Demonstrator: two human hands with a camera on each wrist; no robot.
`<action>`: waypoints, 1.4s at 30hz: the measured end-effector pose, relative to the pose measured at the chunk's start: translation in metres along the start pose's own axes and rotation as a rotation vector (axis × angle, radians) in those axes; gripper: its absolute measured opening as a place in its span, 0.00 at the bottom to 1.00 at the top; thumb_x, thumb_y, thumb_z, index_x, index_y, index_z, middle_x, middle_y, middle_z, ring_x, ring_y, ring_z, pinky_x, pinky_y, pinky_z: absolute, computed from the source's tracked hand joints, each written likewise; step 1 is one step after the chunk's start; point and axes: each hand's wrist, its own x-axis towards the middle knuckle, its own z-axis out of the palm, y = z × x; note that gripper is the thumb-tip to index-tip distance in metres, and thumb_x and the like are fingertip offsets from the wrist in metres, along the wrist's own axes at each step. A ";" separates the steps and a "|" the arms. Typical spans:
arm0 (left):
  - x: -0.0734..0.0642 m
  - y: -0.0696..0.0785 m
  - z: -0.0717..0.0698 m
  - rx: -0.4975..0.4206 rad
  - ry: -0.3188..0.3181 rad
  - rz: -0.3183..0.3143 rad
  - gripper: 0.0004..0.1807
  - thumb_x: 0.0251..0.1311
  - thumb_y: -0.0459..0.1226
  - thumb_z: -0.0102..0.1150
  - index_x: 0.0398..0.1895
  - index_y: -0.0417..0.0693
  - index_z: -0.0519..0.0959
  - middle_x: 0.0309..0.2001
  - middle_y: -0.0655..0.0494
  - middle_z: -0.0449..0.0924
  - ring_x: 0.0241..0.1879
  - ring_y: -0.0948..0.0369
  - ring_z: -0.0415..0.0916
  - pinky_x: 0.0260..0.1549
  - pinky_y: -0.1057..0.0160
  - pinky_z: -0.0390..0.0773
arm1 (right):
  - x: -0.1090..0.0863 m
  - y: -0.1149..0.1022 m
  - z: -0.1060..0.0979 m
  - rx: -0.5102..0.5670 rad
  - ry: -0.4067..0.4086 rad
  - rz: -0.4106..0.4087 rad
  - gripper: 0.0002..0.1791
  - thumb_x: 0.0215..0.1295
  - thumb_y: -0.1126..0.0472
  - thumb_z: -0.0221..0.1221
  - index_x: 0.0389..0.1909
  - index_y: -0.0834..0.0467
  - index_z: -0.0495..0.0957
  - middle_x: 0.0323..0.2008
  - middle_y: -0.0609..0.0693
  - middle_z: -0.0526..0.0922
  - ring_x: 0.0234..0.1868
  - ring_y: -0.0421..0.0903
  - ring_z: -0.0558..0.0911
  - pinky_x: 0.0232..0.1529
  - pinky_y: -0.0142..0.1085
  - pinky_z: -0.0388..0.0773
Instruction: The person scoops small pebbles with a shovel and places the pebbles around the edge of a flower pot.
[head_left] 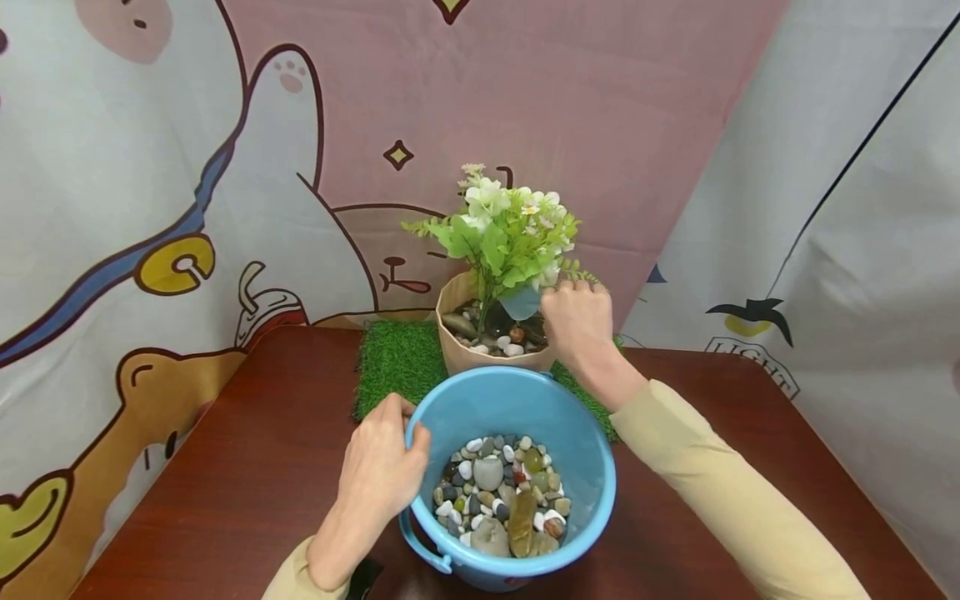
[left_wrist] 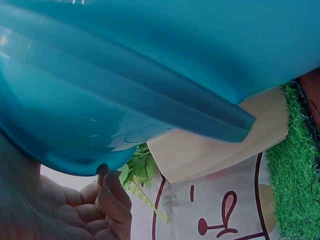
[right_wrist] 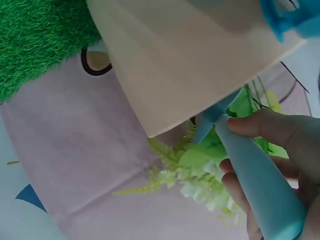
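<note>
My left hand [head_left: 381, 462] grips the left rim of a light blue bucket [head_left: 517, 400], thumb over the edge. Inside the bucket lie many pebbles [head_left: 498, 500], grey, white and brown, with a few larger stones. Behind it stands a beige pot [head_left: 480, 360] with stones and an artificial plant [head_left: 510, 233] of white flowers and green leaves. My right hand [head_left: 579, 317] holds a small blue shovel [right_wrist: 260, 180] by its handle at the pot's right rim. The shovel's blade reaches over the stones in the pot, partly hidden by the rim in the right wrist view.
The pot stands on a green artificial grass mat [head_left: 401, 362]. Under everything is a reddish-brown table [head_left: 232, 467]. A printed cartoon cloth [head_left: 600, 100] hangs behind the table. The bucket's handle [head_left: 423, 546] hangs at its front left, and a dark object [head_left: 365, 577] lies near my left wrist.
</note>
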 end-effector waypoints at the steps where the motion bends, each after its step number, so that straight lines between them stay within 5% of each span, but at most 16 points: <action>1: 0.000 0.000 0.000 0.000 0.004 0.002 0.08 0.56 0.36 0.52 0.36 0.42 0.76 0.27 0.54 0.74 0.24 0.60 0.70 0.24 0.62 0.69 | -0.004 0.002 -0.001 0.002 0.026 0.003 0.05 0.55 0.63 0.63 0.30 0.61 0.82 0.30 0.59 0.82 0.35 0.56 0.81 0.37 0.47 0.77; 7: 0.000 0.000 0.000 -0.002 0.001 -0.001 0.07 0.56 0.36 0.52 0.36 0.42 0.76 0.27 0.54 0.73 0.24 0.61 0.70 0.24 0.63 0.69 | -0.029 0.010 -0.005 0.015 0.249 -0.013 0.14 0.53 0.70 0.57 0.12 0.58 0.69 0.16 0.56 0.74 0.19 0.52 0.72 0.20 0.39 0.64; 10: 0.000 0.000 0.000 -0.001 0.001 0.002 0.08 0.56 0.36 0.52 0.36 0.42 0.76 0.26 0.54 0.73 0.24 0.60 0.70 0.24 0.63 0.69 | -0.044 0.012 -0.009 0.014 0.343 -0.046 0.18 0.50 0.72 0.55 0.08 0.56 0.61 0.12 0.54 0.68 0.15 0.50 0.66 0.18 0.35 0.53; 13: 0.000 0.000 0.000 0.002 0.003 0.006 0.08 0.56 0.36 0.52 0.36 0.42 0.76 0.26 0.54 0.73 0.24 0.60 0.70 0.24 0.62 0.69 | -0.060 0.014 -0.018 0.016 0.373 -0.083 0.15 0.48 0.71 0.58 0.10 0.58 0.64 0.12 0.55 0.69 0.15 0.49 0.67 0.17 0.33 0.52; 16: 0.000 0.001 0.000 0.002 0.004 0.009 0.08 0.56 0.36 0.53 0.36 0.42 0.76 0.26 0.54 0.73 0.24 0.60 0.70 0.24 0.62 0.69 | -0.078 0.014 -0.032 0.016 0.355 -0.114 0.07 0.46 0.66 0.63 0.17 0.62 0.74 0.16 0.56 0.76 0.18 0.50 0.73 0.17 0.34 0.60; 19: 0.000 0.001 0.000 0.002 0.001 0.009 0.08 0.56 0.36 0.53 0.36 0.41 0.76 0.26 0.54 0.73 0.24 0.60 0.70 0.24 0.62 0.69 | -0.093 0.011 -0.045 0.021 0.336 -0.150 0.11 0.42 0.62 0.68 0.26 0.64 0.80 0.21 0.56 0.80 0.23 0.51 0.78 0.19 0.36 0.67; 25: 0.000 0.000 -0.001 0.000 -0.008 0.001 0.08 0.56 0.36 0.52 0.36 0.41 0.75 0.27 0.54 0.72 0.24 0.61 0.69 0.24 0.63 0.68 | -0.115 0.001 -0.060 0.039 0.349 -0.246 0.12 0.39 0.63 0.68 0.26 0.63 0.80 0.20 0.54 0.80 0.20 0.49 0.77 0.18 0.34 0.64; 36: 0.000 0.001 -0.001 0.005 -0.004 0.005 0.08 0.56 0.36 0.52 0.36 0.42 0.75 0.27 0.54 0.73 0.24 0.60 0.69 0.24 0.63 0.68 | -0.132 -0.019 -0.040 0.081 0.160 -0.378 0.14 0.32 0.60 0.69 0.14 0.53 0.70 0.12 0.45 0.68 0.15 0.42 0.69 0.16 0.31 0.58; 42: -0.001 0.000 -0.001 0.010 -0.010 0.000 0.08 0.57 0.36 0.52 0.36 0.42 0.75 0.27 0.54 0.73 0.24 0.61 0.69 0.24 0.63 0.68 | -0.132 -0.026 -0.033 0.146 0.061 -0.435 0.13 0.35 0.60 0.71 0.15 0.52 0.74 0.13 0.44 0.71 0.16 0.42 0.70 0.16 0.32 0.60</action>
